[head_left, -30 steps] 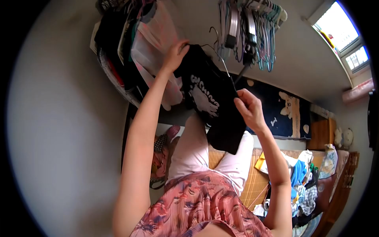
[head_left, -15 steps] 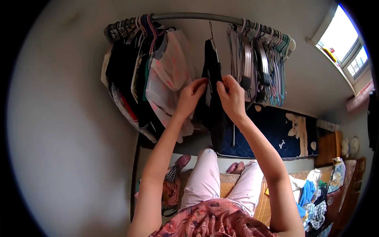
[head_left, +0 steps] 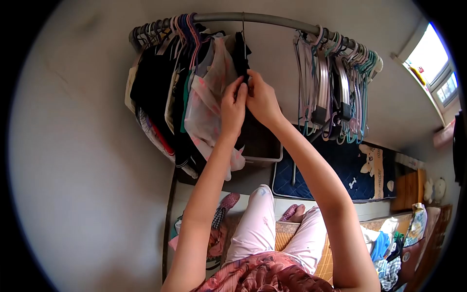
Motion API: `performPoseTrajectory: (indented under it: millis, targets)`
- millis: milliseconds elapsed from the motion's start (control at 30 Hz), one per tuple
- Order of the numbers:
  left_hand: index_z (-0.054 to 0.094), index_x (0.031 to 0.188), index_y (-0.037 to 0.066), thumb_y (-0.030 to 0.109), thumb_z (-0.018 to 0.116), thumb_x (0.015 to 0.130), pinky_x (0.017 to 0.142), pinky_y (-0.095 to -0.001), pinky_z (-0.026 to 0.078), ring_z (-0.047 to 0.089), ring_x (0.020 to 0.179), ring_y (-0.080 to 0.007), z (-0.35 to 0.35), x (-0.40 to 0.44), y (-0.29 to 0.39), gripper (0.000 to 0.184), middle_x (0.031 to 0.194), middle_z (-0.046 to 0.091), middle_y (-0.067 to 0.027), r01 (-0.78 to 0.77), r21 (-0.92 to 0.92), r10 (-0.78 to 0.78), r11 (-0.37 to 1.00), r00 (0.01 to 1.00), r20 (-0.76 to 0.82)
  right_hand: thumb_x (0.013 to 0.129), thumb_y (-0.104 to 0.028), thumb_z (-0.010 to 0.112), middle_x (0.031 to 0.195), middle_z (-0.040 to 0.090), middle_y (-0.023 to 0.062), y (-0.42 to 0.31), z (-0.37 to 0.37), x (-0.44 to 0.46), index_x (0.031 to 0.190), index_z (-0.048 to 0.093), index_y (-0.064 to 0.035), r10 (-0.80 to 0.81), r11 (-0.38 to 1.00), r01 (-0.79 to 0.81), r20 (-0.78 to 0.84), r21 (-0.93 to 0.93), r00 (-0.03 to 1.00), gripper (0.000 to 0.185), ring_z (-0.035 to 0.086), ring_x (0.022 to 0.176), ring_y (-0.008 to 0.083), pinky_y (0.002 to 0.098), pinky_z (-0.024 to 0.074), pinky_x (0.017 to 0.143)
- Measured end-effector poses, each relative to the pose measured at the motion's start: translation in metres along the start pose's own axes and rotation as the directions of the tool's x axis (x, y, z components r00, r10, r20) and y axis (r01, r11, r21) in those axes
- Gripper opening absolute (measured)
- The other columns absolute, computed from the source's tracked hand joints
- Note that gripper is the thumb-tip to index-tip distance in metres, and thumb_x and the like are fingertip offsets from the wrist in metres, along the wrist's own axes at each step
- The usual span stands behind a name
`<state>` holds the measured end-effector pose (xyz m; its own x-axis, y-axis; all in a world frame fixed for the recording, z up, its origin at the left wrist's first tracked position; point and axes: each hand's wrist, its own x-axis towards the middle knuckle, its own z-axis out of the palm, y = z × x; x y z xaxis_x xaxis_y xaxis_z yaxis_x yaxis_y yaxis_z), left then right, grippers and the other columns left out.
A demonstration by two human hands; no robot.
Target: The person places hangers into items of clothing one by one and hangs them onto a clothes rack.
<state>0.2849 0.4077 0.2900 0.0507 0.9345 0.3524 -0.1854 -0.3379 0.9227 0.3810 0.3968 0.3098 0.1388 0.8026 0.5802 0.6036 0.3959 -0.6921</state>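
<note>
A black garment (head_left: 239, 54) hangs from a thin hanger (head_left: 244, 34) hooked over the grey clothes rail (head_left: 272, 20). My left hand (head_left: 234, 106) and my right hand (head_left: 262, 97) are close together at the garment's lower visible part. Both have their fingers closed on the black cloth, and the fingers cover much of it there. Just left of my left hand hangs a translucent white garment with pink marks (head_left: 202, 109).
More clothes (head_left: 153, 80) crowd the rail's left end, and several bare hangers (head_left: 348, 87) hang at its right. Below are a dark bin (head_left: 279, 156) and a navy padded mat (head_left: 323, 170). Piled clothes (head_left: 384, 248) lie at lower right, near a window (head_left: 430, 53).
The black garment's hanger now sits on the rail, farther left. My hands have shifted left and come closer together. The garment looks gathered, and the bin behind it shows more.
</note>
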Motion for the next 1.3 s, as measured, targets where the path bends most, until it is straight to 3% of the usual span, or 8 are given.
performPoseTrajectory:
  millis: [100,200,400,567,700,800,1033,1300]
  targets:
    - [0.054,0.126,0.001,0.019,0.051,0.095,0.093,-0.0244,0.039,0.054,0.105,-0.013,-0.007,0.008,0.007,0.036,0.119,0.058,-0.0071,0.042,-0.052,-0.046,0.998,0.996,-0.07,0.085,-0.008,0.052,0.098,0.061,0.0218,0.003,0.022,0.014,0.124,0.048,0.0027,-0.149,0.989,0.149,0.007,-0.023,0.989,0.041,0.059,0.089,0.0376,0.0401,0.0473,0.077]
    - [0.054,0.126,0.0,0.015,0.05,0.094,0.093,-0.0256,0.041,0.055,0.107,-0.0152,-0.026,0.024,0.009,0.035,0.122,0.058,-0.0086,-0.106,0.189,0.141,0.976,0.972,-0.187,0.087,-0.011,0.045,0.113,0.058,0.023,-0.013,0.044,0.028,0.123,0.047,0.0026,-0.2,0.98,0.199,0.066,0.022,0.978,0.038,0.055,0.103,0.0394,0.0439,0.0457,0.084]
    - [0.053,0.126,0.0,0.015,0.051,0.094,0.097,-0.0281,0.038,0.051,0.116,-0.0187,-0.054,0.03,0.011,0.035,0.13,0.053,-0.0105,-0.247,0.396,0.333,0.884,0.928,-0.164,0.084,-0.013,0.052,0.11,0.055,0.026,-0.012,0.069,0.032,0.13,0.04,0.0044,-0.23,0.972,0.231,0.27,0.028,0.935,0.05,0.057,0.098,0.0407,0.0433,0.0481,0.081]
    - [0.055,0.119,0.001,0.006,0.053,0.088,0.101,-0.0381,0.037,0.049,0.116,-0.0304,-0.035,-0.006,0.01,0.031,0.122,0.054,-0.0149,-0.439,0.63,0.623,0.64,0.777,-0.091,0.085,-0.012,0.051,0.112,0.056,0.0246,-0.003,0.051,-0.028,0.128,0.044,0.0025,-0.164,0.971,0.145,0.087,0.192,0.983,0.045,0.057,0.098,0.0405,0.0424,0.0471,0.081]
    - [0.057,0.112,0.001,0.004,0.051,0.089,0.092,-0.0344,0.043,0.053,0.109,-0.0267,-0.005,-0.074,-0.034,0.024,0.114,0.057,-0.0131,-0.322,0.436,0.35,0.84,0.937,0.018,0.086,-0.013,0.051,0.106,0.06,0.0227,0.009,0.008,-0.105,0.115,0.052,0.0008,0.123,0.93,-0.167,0.149,0.329,0.981,0.033,0.057,0.098,0.0402,0.042,0.0469,0.079]
    - [0.061,0.104,0.003,0.005,0.047,0.091,0.089,-0.0344,0.044,0.056,0.101,-0.0257,0.019,-0.148,-0.072,0.019,0.105,0.062,-0.01,-0.176,0.394,0.078,0.902,0.965,0.252,0.085,-0.015,0.052,0.092,0.062,0.0253,0.046,-0.01,-0.197,0.105,0.05,0.0007,0.401,0.887,-0.419,0.127,0.193,0.907,0.026,0.058,0.091,0.0438,0.045,0.047,0.073]
    - [0.063,0.101,0.002,0.009,0.041,0.092,0.084,-0.0345,0.046,0.06,0.094,-0.0269,0.039,-0.272,-0.113,0.024,0.098,0.064,-0.0126,-0.059,0.368,-0.26,0.928,0.606,0.752,0.081,-0.014,0.058,0.089,0.061,0.0267,0.045,-0.051,-0.367,0.092,0.046,0.0026,0.696,0.718,-0.696,-0.028,0.025,0.717,0.023,0.057,0.088,0.0453,0.0468,0.0458,0.072]
    - [0.061,0.104,0.0,0.01,0.047,0.09,0.088,-0.0375,0.044,0.058,0.098,-0.0318,0.094,-0.374,-0.095,0.022,0.102,0.062,-0.0165,0.006,0.236,-0.235,0.972,0.124,0.964,0.081,-0.006,0.053,0.082,0.06,0.0226,-0.004,-0.128,-0.487,0.09,0.053,-0.0003,0.821,0.54,-0.833,-0.294,0.12,0.49,0.011,0.059,0.079,0.0406,0.0429,0.047,0.071]
